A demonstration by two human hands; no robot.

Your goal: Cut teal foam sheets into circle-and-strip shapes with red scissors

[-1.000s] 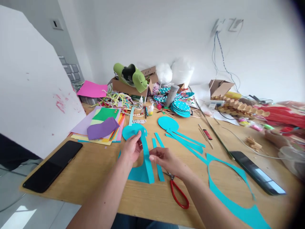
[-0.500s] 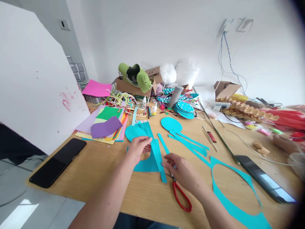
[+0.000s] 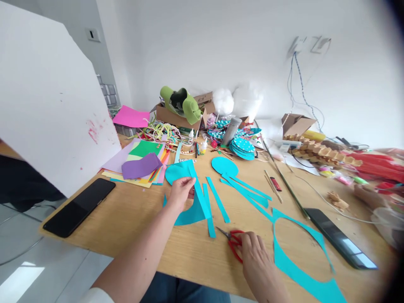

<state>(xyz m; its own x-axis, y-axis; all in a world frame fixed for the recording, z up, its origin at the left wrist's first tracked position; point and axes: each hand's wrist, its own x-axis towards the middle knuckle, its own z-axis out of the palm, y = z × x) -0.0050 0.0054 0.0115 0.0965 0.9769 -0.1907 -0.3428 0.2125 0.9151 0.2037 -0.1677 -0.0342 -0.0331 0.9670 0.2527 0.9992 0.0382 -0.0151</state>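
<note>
My left hand pinches a turquoise sheet of paper with a rounded cut-out, its edge raised off the table. A turquoise paper circle lies just beyond that hand. Low on the right, my right hand has its fingers on the red handles of a pair of scissors. The blades point away to the left, towards the sheet. Between the hands and the far items lies a loose turquoise strip. Another turquoise circle rests farther back.
A turquoise offcut with a large hole lies at the right, beside a phone. Another phone is at the left, near coloured papers. A steel flask and craft supplies stand behind. Another person's hand shows at far right.
My right hand has moved from beside the paper strips down to the scissors' handles and taken hold of them. The scissors have turned slightly. My left hand still pinches the turquoise sheet.
</note>
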